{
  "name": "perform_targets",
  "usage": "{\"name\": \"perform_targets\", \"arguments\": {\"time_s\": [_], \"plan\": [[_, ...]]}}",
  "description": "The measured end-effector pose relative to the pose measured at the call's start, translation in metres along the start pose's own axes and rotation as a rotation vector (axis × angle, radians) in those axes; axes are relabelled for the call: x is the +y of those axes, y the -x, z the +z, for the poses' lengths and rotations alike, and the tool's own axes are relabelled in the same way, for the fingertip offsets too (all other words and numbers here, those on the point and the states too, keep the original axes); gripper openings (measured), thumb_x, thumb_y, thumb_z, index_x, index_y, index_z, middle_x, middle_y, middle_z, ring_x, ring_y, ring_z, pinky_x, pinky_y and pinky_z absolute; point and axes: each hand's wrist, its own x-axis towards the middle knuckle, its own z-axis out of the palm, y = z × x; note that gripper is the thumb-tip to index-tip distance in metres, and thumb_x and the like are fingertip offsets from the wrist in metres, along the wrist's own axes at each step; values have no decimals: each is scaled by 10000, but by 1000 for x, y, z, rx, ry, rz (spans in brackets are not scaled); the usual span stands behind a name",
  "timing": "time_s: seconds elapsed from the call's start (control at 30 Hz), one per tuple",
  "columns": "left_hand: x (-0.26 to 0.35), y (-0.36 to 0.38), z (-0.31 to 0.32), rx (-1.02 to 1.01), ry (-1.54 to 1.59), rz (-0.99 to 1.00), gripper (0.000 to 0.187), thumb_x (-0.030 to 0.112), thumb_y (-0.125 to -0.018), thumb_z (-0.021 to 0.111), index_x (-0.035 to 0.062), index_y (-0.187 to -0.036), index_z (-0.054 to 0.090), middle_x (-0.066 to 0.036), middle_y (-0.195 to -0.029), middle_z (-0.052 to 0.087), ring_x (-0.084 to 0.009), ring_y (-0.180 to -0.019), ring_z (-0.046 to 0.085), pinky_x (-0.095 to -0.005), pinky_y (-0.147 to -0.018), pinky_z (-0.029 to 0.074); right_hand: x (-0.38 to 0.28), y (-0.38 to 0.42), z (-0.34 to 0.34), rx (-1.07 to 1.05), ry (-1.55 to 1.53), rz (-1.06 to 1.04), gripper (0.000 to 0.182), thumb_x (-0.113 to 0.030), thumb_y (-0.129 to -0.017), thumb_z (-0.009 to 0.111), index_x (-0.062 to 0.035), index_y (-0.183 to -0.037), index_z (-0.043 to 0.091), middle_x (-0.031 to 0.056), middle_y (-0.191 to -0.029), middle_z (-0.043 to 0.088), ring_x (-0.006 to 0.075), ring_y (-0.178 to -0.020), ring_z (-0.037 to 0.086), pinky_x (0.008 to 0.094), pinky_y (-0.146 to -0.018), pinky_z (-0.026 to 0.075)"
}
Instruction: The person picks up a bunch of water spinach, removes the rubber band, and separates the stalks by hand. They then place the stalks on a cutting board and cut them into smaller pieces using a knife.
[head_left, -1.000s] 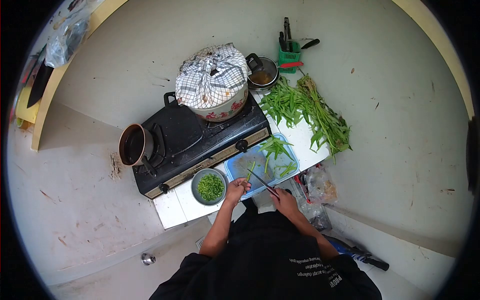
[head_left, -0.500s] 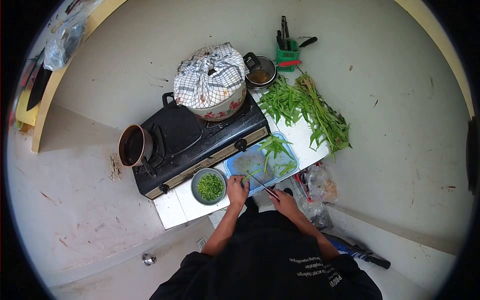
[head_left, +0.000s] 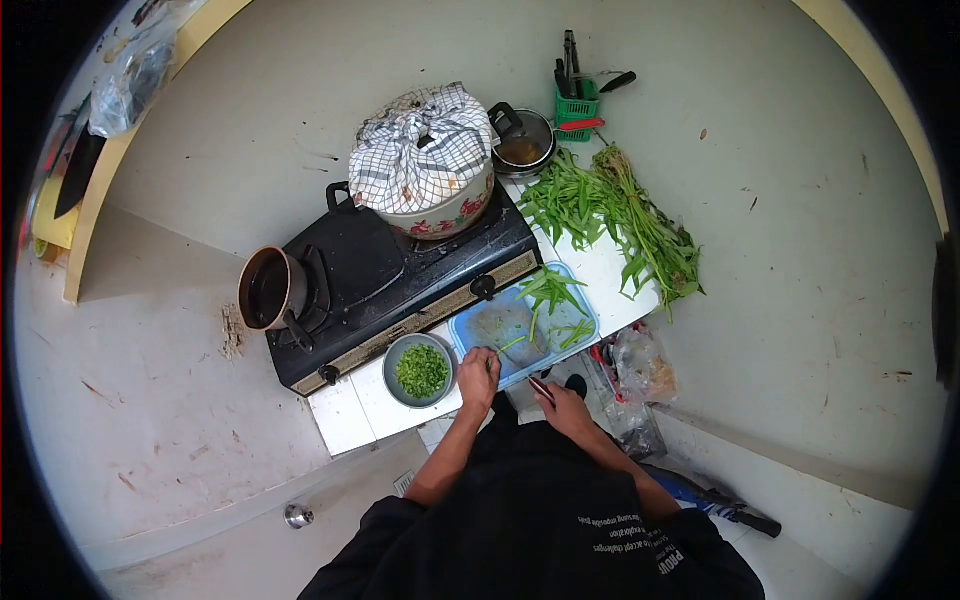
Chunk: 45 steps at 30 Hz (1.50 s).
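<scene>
White counter (head_left: 345,415) runs along a pale wall, seen from above, with a black two-burner stove (head_left: 400,275) set on it. On the stove's back burner stands a flowered pot (head_left: 440,215) draped with a checked cloth (head_left: 420,145); a small brown saucepan (head_left: 268,290) sits at the stove's left end. Beside the pot is a lidded steel pot (head_left: 525,150), and past it a green basket of utensils (head_left: 578,100). A big bunch of leafy greens (head_left: 620,220) lies on the counter to the right.

Just in front of the stove lies a blue cutting board (head_left: 480,330) with loose green stems (head_left: 550,295) on its far half. The left hand (head_left: 479,372) is closed, pinching a thin green stalk (head_left: 508,345) down at the board's near edge; a second ago that stalk was lifted and pointed up the board, now it lies flatter and the hand has slid closer to the grey bowl of chopped greens (head_left: 421,371), which sits just beside it. The right hand (head_left: 562,403) is wrapped around a knife handle (head_left: 541,388). Earlier the blade stretched out across the board toward the stalk; now the hand has drawn back off the board's corner and the blade is hardly visible, so I cannot tell where its tip rests
</scene>
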Motion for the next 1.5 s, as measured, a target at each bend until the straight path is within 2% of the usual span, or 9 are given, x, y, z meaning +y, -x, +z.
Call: {"name": "perform_targets", "arguments": {"time_s": [0.53,0.63,0.73,0.87,1.03,1.5], "plan": [[10,1,-5,-13,-98,67,61,105,-818,672,82,-865,642,-112,-885,616,-337,-882,621,-472,-729,444,-22,-8,2,-32,35,77,337,-335,-960,589,1,-985,602,270,-791,670,471,-793,662,554,-710,521],[8,0,-3,-33,-114,59,59,123,-828,664,82,-861,638,-110,-887,613,-337,-882,620,-473,-741,447,-23,-2,2,-20,55,92,333,-333,-960,589,0,-980,602,267,-784,671,472,-782,662,560,-702,521],[8,0,-2,-76,-159,44,84,165,-882,614,82,-888,620,-100,-908,599,-321,-913,598,-466,-770,437,-27,-5,3,-7,74,92,331,-331,-957,592,-1,-974,602,262,-778,674,476,-763,662,561,-688,522],[10,0,-6,-95,-147,42,82,163,-878,615,82,-890,621,-100,-917,600,-319,-917,598,-467,-773,436,-22,-9,14,67,117,29,333,-333,-954,591,0,-965,603,249,-771,680,480,-739,660,563,-671,525],[7,1,-1,-56,-148,44,87,170,-879,617,84,-890,625,-98,-912,603,-315,-920,600,-467,-782,435,-29,-2,6,-5,125,102,335,-336,-956,581,-2,-972,600,255,-803,680,474,-768,665,570,-695,529],[11,2,-3,-57,-158,23,68,162,-871,622,95,-882,622,-90,-913,611,-306,-909,609,-465,-772,443,-32,-8,6,-3,134,117,336,-330,-951,586,2,-993,605,259,-836,681,470,-789,668,557,-718,535]]}}
